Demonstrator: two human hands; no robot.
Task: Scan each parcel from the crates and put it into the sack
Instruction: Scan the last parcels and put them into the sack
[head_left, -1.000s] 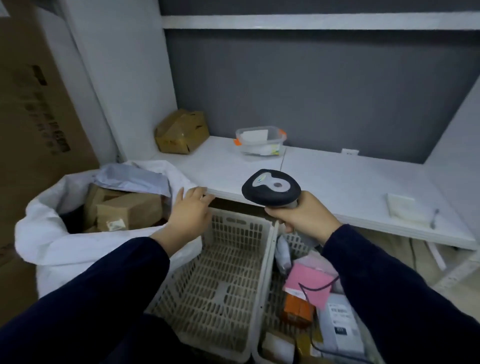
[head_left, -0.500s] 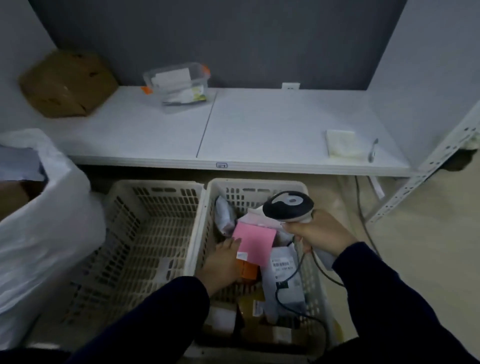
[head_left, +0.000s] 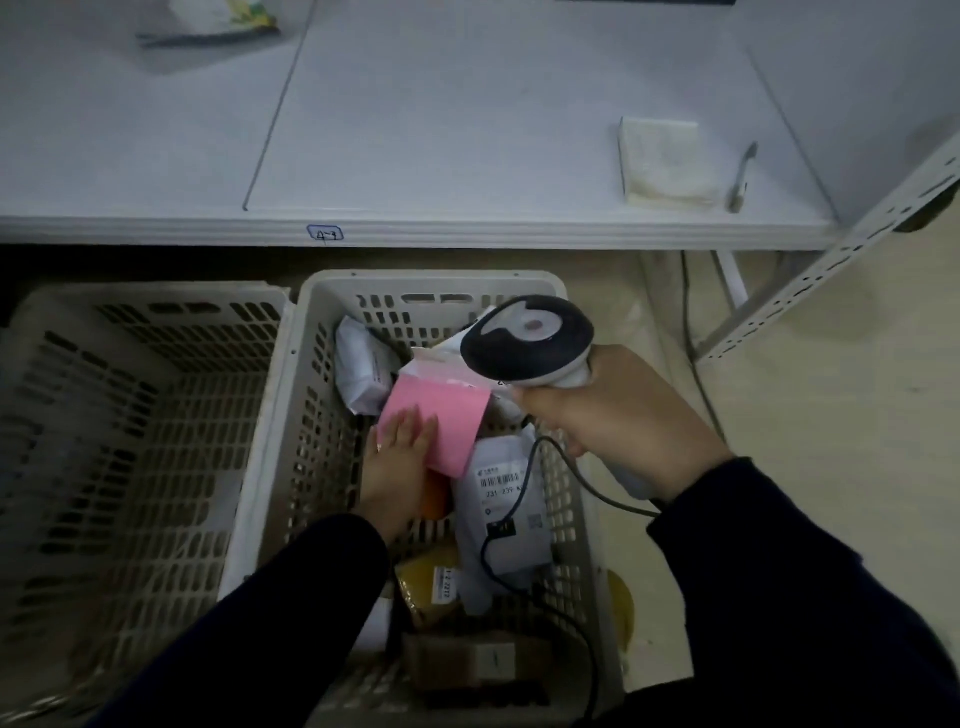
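While the fingers (head_left: 415, 423) of the left hand (head_left: 397, 467) lie flat and spread on the pink parcel (head_left: 441, 421), at frame centre, whether they curl under its edge cannot be told. That parcel sits tilted on top of the other parcels in the right-hand crate (head_left: 431, 291). The right hand (head_left: 613, 415), right of centre, is wrapped tight around the handle of a barcode scanner (head_left: 524, 338), whose dark head hangs just above the pink parcel's upper right corner (a thin black cable (head_left: 566, 473) trails from the handle down across the crate).

Just below the pink parcel lies a white mailer bag (head_left: 506, 519) with a printed barcode label, and an orange item (head_left: 435, 496) shows beside the left wrist. Toward the crate's upper left, a white wrapped parcel (head_left: 358, 369) leans against the wall. Lower down sit a yellow packet (head_left: 431, 584) with a small label and, at the bottom of the frame, a brown cardboard box (head_left: 467, 662).

Touching the full crate on its left is a second crate (head_left: 140, 415), its slotted floor showing. Dark sleeves (head_left: 779, 597) run from both wrists to the bottom edge.

Across the upper part of the frame runs a white tabletop (head_left: 467, 104), with a folded white cloth (head_left: 665, 161) and a slim metal tool (head_left: 743, 176) at upper right, and a clear container (head_left: 208, 21) cut off at upper left. No sack is in view.
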